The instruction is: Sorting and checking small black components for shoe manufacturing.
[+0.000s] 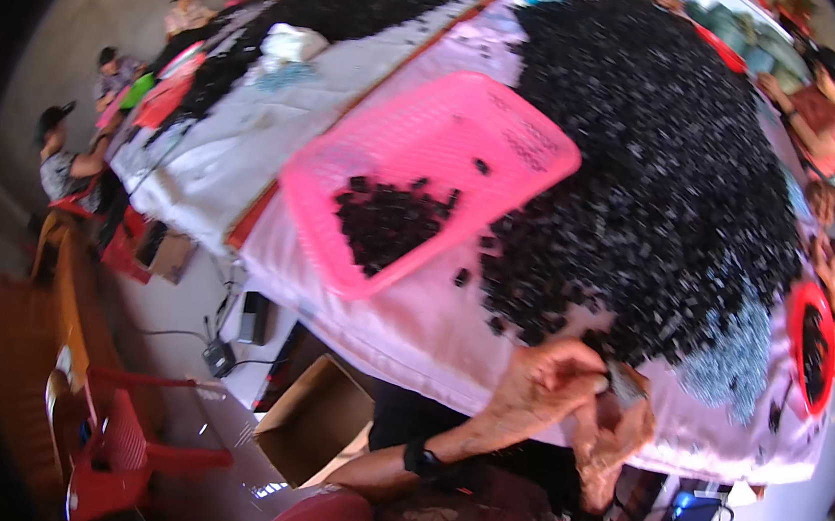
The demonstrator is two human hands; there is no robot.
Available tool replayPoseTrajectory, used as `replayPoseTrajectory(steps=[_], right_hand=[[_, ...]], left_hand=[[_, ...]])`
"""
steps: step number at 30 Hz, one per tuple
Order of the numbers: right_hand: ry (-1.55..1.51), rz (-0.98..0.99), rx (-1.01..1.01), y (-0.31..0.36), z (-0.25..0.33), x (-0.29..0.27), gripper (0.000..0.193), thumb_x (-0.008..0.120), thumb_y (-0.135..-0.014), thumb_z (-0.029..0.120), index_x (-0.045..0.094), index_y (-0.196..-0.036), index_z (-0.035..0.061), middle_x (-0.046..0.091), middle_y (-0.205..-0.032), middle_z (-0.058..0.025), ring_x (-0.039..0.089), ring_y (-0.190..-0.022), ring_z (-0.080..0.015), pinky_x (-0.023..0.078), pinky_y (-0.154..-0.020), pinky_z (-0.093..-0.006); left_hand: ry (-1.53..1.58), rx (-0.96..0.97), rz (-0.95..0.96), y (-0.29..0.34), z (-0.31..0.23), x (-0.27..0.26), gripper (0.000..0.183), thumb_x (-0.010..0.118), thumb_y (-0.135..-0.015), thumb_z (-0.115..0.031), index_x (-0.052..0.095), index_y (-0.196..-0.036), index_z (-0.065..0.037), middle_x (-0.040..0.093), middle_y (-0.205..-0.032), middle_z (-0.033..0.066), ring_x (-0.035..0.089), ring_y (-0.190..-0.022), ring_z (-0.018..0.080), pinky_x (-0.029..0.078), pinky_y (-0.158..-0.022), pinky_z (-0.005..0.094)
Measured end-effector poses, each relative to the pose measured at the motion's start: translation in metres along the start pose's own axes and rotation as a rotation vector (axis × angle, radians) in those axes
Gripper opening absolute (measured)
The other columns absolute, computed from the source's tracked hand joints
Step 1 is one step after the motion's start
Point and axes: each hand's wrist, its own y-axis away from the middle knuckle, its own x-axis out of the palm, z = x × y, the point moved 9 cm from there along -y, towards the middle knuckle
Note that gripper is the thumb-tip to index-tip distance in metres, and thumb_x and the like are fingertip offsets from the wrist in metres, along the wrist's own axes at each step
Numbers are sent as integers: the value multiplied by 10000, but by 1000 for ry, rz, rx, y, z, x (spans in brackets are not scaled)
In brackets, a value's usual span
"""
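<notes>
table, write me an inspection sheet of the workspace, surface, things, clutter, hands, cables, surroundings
Surface: pink cloth, wrinkled
Job's things: pile of black pieces; pink basket, partly filled with similar pieces
Clutter: loose pieces between basket and pile
Hands: left hand and right hand together near the pile's edge; small grey thing at the fingers, unclear
Cables: dark cables, lower left and lower right
Surroundings: people on both sides; open cardboard box; red chair

Around my cloth-draped bench [355, 340] I see a pale floor [167, 307] catching white glare, a red plastic armchair [124, 433] at my lower left beside brown wooden furniture [24, 323], and a dull grey-brown expanse [67, 36], wall or floor I cannot tell.
</notes>
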Motion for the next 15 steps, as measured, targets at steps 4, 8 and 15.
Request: replayPoseTrajectory(steps=[4,8,15], right_hand=[[42,43,-58,-3,7,1,410,768,-763,119,585,-1094,-41,630,-1024,-216,646,-880,-388,524,-758,-435],[37,33,-95,-7,8,-18,402,756,-775,120,590,-1100,-49,626,-943,-158,627,-765,-257,519,-672,-382],[-91,-157,195,0,-39,-31,216,689,-820,27,636,-1000,-80,632,-905,-145,633,-733,-207,528,-656,-324]], left_hand=[[49,-105,8,4,4,2,180,555,-932,45,546,-1111,36,638,-841,74,657,-707,128,524,-659,252],[-591,380,-161,19,-78,2,162,640,-883,4,662,-1043,-4,675,-928,71,647,-845,132,517,-716,269],[-1054,597,-714,31,-199,-84,127,666,-832,-16,664,-958,5,659,-898,114,634,-754,203,512,-696,301]])
